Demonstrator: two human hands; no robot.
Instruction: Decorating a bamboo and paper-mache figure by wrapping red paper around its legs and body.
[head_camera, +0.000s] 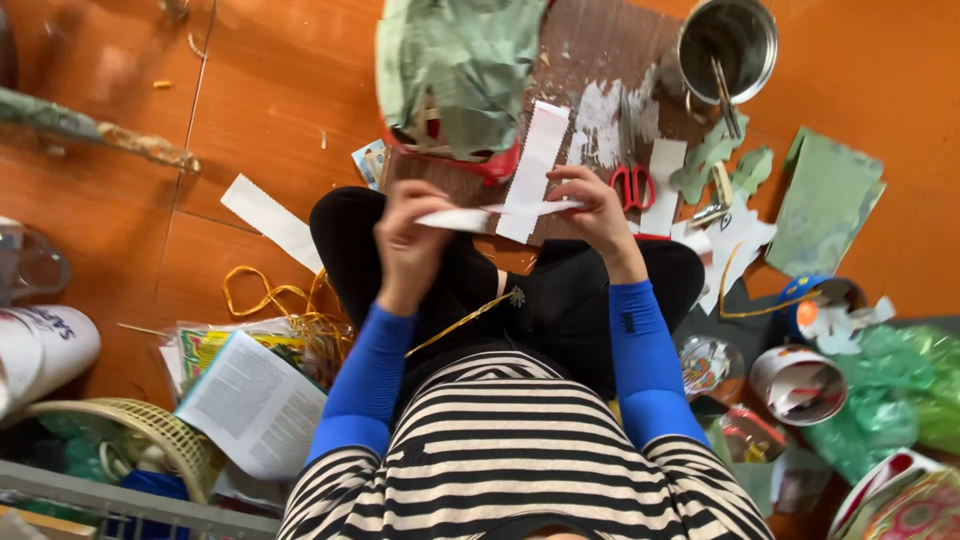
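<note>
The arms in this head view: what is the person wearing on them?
Both forearms wear snug bright blue sleeves ending at the wrists; the right sleeve has a small dark mark. Left hand and right hand are bare, ungloved. Black-and-white striped top covers the upper arms.

Both hands, left hand (408, 240) and right hand (590, 205), meet on a paper strip (530, 170) above the lap; scissors (632, 187) lie just right of the right hand; a metal tin (728, 45) stands beyond them; a basket (150, 435) sits far left, near the person.
</note>
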